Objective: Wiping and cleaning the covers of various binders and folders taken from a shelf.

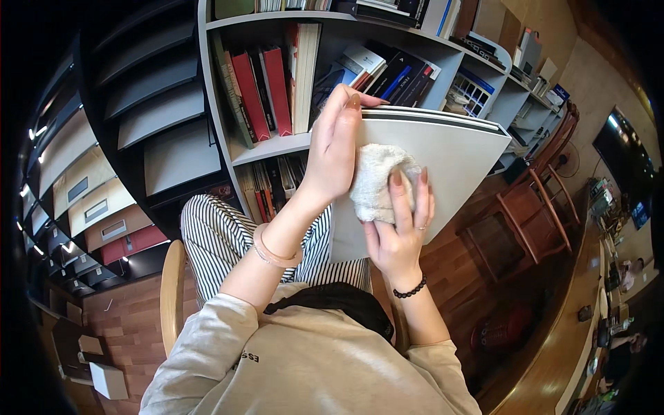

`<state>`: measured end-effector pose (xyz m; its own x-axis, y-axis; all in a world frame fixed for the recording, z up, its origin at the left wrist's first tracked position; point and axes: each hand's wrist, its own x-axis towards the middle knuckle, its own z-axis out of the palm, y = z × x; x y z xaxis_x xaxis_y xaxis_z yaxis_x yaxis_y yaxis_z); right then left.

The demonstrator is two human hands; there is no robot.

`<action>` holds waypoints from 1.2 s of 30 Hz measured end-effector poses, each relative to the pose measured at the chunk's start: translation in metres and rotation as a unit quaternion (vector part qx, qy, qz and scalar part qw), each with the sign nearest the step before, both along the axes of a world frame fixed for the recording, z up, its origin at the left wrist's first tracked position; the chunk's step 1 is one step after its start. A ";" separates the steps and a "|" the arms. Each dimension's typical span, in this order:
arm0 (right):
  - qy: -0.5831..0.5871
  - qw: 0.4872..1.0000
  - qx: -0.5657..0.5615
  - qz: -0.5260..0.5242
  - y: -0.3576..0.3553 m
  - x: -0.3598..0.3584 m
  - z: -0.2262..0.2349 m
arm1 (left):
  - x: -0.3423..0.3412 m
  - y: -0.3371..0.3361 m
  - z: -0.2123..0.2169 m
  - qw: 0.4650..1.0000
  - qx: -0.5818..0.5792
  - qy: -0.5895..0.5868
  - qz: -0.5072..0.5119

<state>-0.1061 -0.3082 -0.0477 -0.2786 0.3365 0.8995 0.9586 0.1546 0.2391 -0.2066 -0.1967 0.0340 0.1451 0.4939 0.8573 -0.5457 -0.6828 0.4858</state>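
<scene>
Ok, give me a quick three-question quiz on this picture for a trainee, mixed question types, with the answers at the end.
1. True or false: the right hand presses a white cloth against the cover of the large grey book.
2. Which hand grips the book's top edge? A) left hand B) right hand C) neither
3. Fill in: the books on the shelf behind the left hand stand beside several ____ ones.

Key: 1 true; 2 A; 3 red.

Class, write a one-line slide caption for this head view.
Left hand steadies a large grey book while right hand presses a white cloth against its cover.
</scene>
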 end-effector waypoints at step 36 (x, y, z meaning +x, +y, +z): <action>0.239 0.955 0.176 0.003 0.015 0.057 -0.021 | -0.006 0.006 -0.003 0.999 -0.015 0.014 -0.028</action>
<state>-0.0489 -0.2933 -0.0687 0.1902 -0.0103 0.9817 0.9708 0.1508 -0.1866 -0.2123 -0.1903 0.0309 0.1979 0.5088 0.8378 -0.5688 -0.6365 0.5209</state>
